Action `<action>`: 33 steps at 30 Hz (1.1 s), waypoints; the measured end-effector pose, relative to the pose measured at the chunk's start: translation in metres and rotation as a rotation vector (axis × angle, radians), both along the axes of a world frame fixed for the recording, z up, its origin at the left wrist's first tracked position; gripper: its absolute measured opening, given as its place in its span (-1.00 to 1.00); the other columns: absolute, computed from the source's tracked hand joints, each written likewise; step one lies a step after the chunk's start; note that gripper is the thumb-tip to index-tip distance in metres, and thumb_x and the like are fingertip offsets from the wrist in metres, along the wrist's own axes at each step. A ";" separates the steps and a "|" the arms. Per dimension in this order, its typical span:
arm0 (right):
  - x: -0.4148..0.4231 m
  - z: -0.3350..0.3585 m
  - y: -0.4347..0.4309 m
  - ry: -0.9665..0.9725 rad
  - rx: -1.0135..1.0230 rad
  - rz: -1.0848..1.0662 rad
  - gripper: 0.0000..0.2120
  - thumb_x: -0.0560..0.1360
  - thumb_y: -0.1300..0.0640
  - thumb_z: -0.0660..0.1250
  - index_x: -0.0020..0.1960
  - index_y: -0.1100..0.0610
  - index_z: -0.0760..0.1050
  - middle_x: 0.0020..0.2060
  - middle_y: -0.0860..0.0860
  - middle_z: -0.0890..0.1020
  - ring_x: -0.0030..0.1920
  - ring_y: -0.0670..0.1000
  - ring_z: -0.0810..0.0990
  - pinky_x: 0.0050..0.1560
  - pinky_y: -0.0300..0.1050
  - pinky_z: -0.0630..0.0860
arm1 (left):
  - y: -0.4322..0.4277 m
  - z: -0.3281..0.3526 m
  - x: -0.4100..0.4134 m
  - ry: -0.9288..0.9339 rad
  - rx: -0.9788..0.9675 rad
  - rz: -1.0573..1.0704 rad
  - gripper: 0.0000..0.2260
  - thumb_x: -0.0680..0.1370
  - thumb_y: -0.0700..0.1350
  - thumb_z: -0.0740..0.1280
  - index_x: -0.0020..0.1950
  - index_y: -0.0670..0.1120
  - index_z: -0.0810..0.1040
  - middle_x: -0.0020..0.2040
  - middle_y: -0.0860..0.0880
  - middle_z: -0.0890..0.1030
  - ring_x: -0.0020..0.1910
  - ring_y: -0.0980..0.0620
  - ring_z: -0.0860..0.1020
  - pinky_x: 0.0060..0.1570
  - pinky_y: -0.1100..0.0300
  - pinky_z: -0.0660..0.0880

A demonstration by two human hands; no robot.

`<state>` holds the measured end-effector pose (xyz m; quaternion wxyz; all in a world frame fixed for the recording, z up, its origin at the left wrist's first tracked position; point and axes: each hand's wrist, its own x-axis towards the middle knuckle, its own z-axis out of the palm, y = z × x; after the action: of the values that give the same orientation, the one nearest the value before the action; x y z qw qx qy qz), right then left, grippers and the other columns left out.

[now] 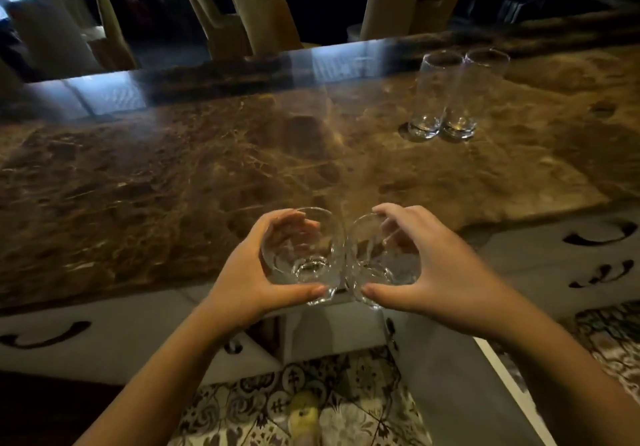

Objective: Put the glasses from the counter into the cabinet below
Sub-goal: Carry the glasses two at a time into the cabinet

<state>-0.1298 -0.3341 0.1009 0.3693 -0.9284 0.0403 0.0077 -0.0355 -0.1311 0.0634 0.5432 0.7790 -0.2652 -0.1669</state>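
Note:
Each of my hands grips one clear tall glass at the counter's near edge, seen from above so I look down into them. My left hand (pixel 252 272) wraps the left glass (pixel 304 251); my right hand (pixel 433 265) wraps the right glass (pixel 377 258). The two held glasses touch side by side over the counter edge. Two more clear tall glasses (pixel 434 96) (pixel 474 92) stand upright together on the brown marble counter (pixel 173 175) at the far right. Below my hands the cabinet (pixel 332 335) stands with both doors swung out.
The right cabinet door (pixel 446 383) juts toward me; the left door (pixel 242 352) is open too. White drawer fronts with dark handles (pixel 45 336) flank the opening. Patterned floor tiles (pixel 311 404) lie below. Chairs (pixel 263 23) stand beyond the counter.

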 end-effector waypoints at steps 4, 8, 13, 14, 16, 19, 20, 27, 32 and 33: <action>-0.050 -0.033 -0.004 0.117 0.076 -0.050 -0.16 0.28 -0.15 0.48 0.44 -0.15 0.12 0.15 -0.24 0.33 0.15 -0.26 0.39 0.13 -0.36 0.42 | -0.006 -0.037 -0.045 0.144 0.046 -0.081 -0.29 0.12 0.08 0.57 0.20 0.19 0.37 0.16 0.27 0.56 0.18 0.26 0.53 0.20 0.33 0.47; -0.077 -0.079 -0.002 0.273 0.163 -0.142 -0.20 0.33 -0.11 0.47 0.43 -0.15 0.10 0.19 -0.22 0.28 0.19 -0.24 0.34 0.05 -0.48 0.32 | -0.011 -0.091 -0.070 0.311 0.130 -0.092 -0.23 0.06 0.21 0.58 0.19 0.23 0.34 0.19 0.22 0.53 0.20 0.27 0.51 0.25 0.25 0.45; -0.075 -0.156 -0.002 0.342 0.230 -0.274 -0.21 0.35 -0.05 0.48 0.43 -0.08 0.11 0.14 -0.19 0.23 0.15 -0.21 0.32 0.11 -0.48 0.30 | -0.025 -0.167 -0.069 0.471 0.157 -0.091 -0.23 0.08 0.16 0.58 0.21 0.16 0.32 0.24 0.17 0.48 0.16 0.36 0.49 0.11 0.43 0.44; -0.072 -0.172 -0.003 0.349 0.230 -0.289 -0.23 0.35 -0.03 0.48 0.42 -0.07 0.13 0.12 -0.18 0.24 0.11 -0.22 0.32 0.06 -0.49 0.31 | -0.027 -0.185 -0.066 0.469 0.174 -0.091 -0.25 0.10 0.12 0.57 0.21 0.15 0.32 0.24 0.16 0.48 0.16 0.37 0.49 0.08 0.45 0.44; -0.065 -0.209 -0.005 0.343 0.232 -0.309 -0.24 0.36 0.00 0.48 0.42 -0.04 0.16 0.11 -0.16 0.25 0.10 -0.22 0.32 0.08 -0.44 0.31 | -0.032 -0.222 -0.056 0.466 0.204 -0.092 -0.29 0.13 0.05 0.57 0.20 0.11 0.34 0.21 0.13 0.50 0.14 0.37 0.50 0.03 0.49 0.44; -0.051 -0.274 -0.006 0.313 0.239 -0.354 -0.23 0.35 0.03 0.49 0.45 0.04 0.17 0.17 -0.09 0.29 0.19 -0.15 0.36 0.12 -0.39 0.31 | -0.042 -0.281 -0.040 0.472 0.274 -0.047 -0.39 0.22 -0.09 0.59 0.19 0.03 0.40 0.13 0.09 0.55 0.08 0.27 0.56 -0.04 0.48 0.47; -0.047 -0.296 -0.007 0.307 0.236 -0.380 -0.20 0.35 0.03 0.49 0.46 0.08 0.16 0.23 -0.04 0.31 0.25 -0.09 0.38 0.15 -0.35 0.34 | -0.045 -0.302 -0.032 0.494 0.306 -0.034 -0.49 0.26 -0.12 0.57 0.15 0.00 0.47 0.06 0.08 0.60 0.06 0.21 0.59 -0.08 0.48 0.48; -0.006 -0.448 -0.017 0.364 0.233 -0.513 -0.51 0.20 -0.09 0.46 0.05 0.07 0.44 0.02 0.08 0.46 0.07 0.08 0.50 -0.09 -0.23 0.46 | -0.069 -0.436 0.009 0.431 0.299 -0.005 -0.24 0.20 -0.01 0.58 0.32 -0.03 0.33 0.23 0.03 0.47 0.20 0.06 0.48 0.15 0.24 0.46; 0.032 -0.541 -0.029 0.286 0.153 -0.525 -0.16 0.27 -0.03 0.52 0.42 0.15 0.22 0.28 0.15 0.34 0.30 0.15 0.38 0.31 -0.03 0.41 | -0.080 -0.542 0.042 0.368 0.281 -0.032 -0.32 0.26 -0.10 0.57 0.31 -0.02 0.35 0.16 0.03 0.49 0.17 0.02 0.50 0.07 0.22 0.51; 0.039 -0.557 -0.031 0.289 0.183 -0.529 -0.13 0.28 -0.01 0.53 0.44 0.16 0.18 0.32 0.16 0.32 0.33 0.16 0.36 0.35 0.01 0.39 | -0.081 -0.562 0.047 0.375 0.274 -0.028 -0.29 0.25 -0.06 0.56 0.33 -0.01 0.34 0.17 0.05 0.48 0.17 0.03 0.49 0.06 0.24 0.48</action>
<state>-0.0909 -0.3652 -0.4563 0.4309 -0.8380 0.3315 0.0471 0.0118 -0.2126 -0.4989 0.4699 0.7969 -0.1456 -0.3507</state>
